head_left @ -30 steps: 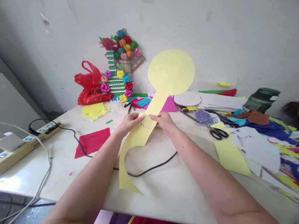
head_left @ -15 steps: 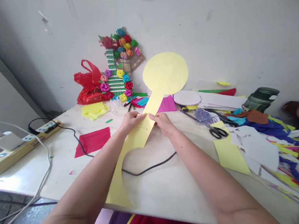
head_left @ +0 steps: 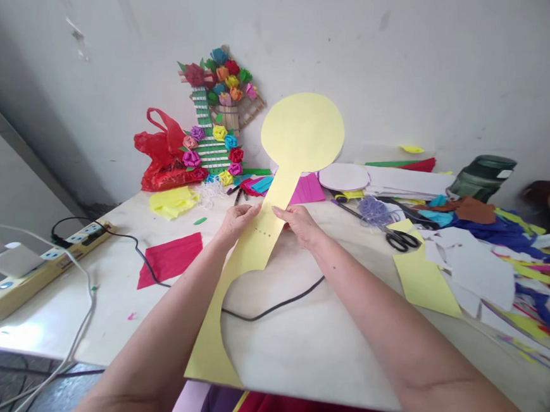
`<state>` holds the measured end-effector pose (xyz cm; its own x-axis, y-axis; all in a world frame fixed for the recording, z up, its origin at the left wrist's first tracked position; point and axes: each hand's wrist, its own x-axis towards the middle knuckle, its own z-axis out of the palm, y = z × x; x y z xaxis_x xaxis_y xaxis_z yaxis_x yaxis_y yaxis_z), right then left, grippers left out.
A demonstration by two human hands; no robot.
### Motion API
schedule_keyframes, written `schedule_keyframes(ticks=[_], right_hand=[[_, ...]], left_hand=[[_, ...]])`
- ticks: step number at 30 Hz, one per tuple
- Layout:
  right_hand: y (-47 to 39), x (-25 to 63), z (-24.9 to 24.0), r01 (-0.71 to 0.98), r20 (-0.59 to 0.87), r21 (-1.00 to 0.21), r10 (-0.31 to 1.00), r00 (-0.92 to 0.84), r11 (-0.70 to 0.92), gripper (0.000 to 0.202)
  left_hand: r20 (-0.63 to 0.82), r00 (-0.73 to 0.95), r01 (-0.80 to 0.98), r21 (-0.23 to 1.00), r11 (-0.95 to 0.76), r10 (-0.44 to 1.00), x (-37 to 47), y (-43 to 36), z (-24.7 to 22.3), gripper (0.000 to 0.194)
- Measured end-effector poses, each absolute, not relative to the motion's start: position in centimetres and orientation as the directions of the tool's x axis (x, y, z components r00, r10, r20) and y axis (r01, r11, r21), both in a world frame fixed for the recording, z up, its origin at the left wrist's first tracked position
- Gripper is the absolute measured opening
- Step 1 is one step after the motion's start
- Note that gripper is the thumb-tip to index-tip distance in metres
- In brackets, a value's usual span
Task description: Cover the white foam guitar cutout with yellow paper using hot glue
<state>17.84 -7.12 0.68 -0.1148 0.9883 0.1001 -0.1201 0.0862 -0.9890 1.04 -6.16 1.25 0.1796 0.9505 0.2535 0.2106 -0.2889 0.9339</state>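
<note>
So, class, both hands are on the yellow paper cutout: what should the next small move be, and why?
I'd probably lower the yellow paper cutout flat onto the table: the left hand and right hand hold it by its narrow neck, and its round top is raised in front of the wall, so it looks unsupported there.

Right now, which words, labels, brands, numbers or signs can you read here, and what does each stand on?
Readable text: none.
Green bottle: its pale patch is too small to read.
Power strip: any markings are too small or blurred.
Yellow paper cut-out: only a row of small spots, no readable lettering.
</note>
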Motion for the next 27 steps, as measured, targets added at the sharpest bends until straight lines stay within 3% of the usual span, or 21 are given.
schedule_keyframes(ticks=[6, 12, 17, 21, 27], right_hand=[[-6.8, 17.8, 0.3, -0.121, 0.122, -0.987, 0.987, -0.108, 0.108, 0.031], [-7.2, 17.8, 0.6, -0.077, 0.127, -0.99, 0.987, -0.103, 0.119, 0.025], [-7.1, 17.8, 0.5, -0.168, 0.131, -0.98, 0.984, -0.119, 0.11, 0.017], [-6.9, 17.8, 0.3, -0.141, 0.11, -0.985, 0.99, -0.088, 0.097, 0.015], [-7.0, 17.8, 0.5, -0.149, 0.107, -0.984, 0.991, -0.084, 0.093, 0.012]], left_hand=[[0.281, 0.09, 0.348, 0.89, -0.294, 0.956, 1.8, -6.1, 1.3, 0.039], [0.314, 0.12, 0.368, 0.867, -0.335, 0.942, 1.8, -6.2, 1.2, 0.036], [0.377, 0.149, 0.504, 0.767, -0.398, 0.914, 1.8, -5.7, 0.9, 0.039], [0.441, 0.161, 0.565, 0.692, -0.449, 0.883, 1.9, -5.2, 0.4, 0.04], [0.378, 0.163, 0.415, 0.812, -0.411, 0.911, 2.1, -5.6, 0.4, 0.042]])
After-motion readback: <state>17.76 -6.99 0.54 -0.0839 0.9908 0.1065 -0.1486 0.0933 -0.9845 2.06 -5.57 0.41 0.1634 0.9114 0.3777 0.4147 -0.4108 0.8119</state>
